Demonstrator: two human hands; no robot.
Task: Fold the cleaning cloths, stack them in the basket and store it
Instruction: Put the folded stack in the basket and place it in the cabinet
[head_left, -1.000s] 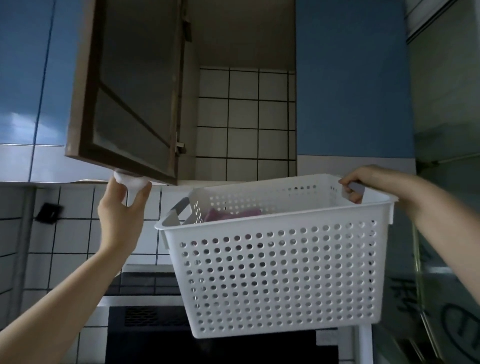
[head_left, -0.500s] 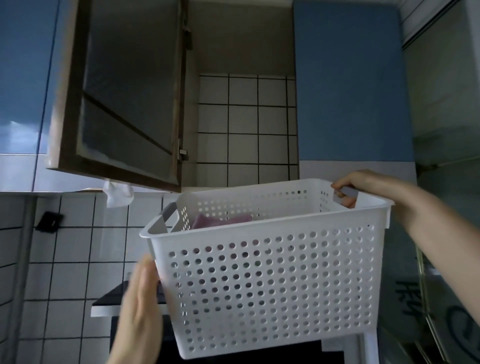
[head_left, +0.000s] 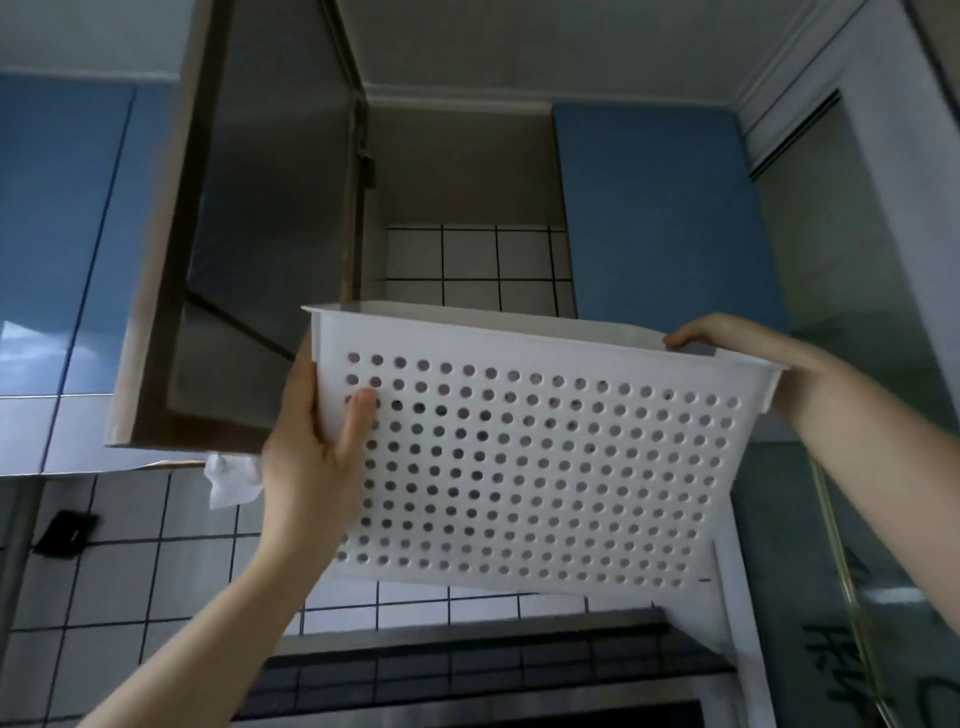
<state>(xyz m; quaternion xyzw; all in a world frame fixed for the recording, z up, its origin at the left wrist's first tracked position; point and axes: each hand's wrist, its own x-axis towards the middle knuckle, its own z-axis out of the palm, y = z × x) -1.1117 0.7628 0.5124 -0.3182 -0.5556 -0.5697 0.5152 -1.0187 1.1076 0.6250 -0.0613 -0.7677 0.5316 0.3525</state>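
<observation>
Head view looks up at a white perforated basket (head_left: 535, 467) held in the air in front of an open upper cupboard (head_left: 462, 208). Its holed side wall faces the camera and its rim sits above the line of sight, so the inside cannot be seen; only dim purplish tints show through some holes, and what they are cannot be told. The cupboard's inside shows a bare tiled back wall, with no items visible in the part above the basket rim. The cupboard door (head_left: 244, 249), dark glass in a brown frame, stands swung out to the left.

The left hand (head_left: 311, 467) grips the basket's left corner: the thumb lies pressed flat on the perforated wall, and the other fingers go round the corner, hidden behind it. The right hand (head_left: 727, 343) holds the right end at the rim, fingers curled over the top edge and closed on it. The basket tilts, its left end higher than its right, and its rim reaches level with the lower part of the cupboard opening.

A white scrap of cloth or paper (head_left: 228, 483) hangs below the door's lower edge, just beside the left hand. Blue cabinet fronts (head_left: 660, 208) flank the opening, and white wall tiles (head_left: 130, 545) run beneath.
</observation>
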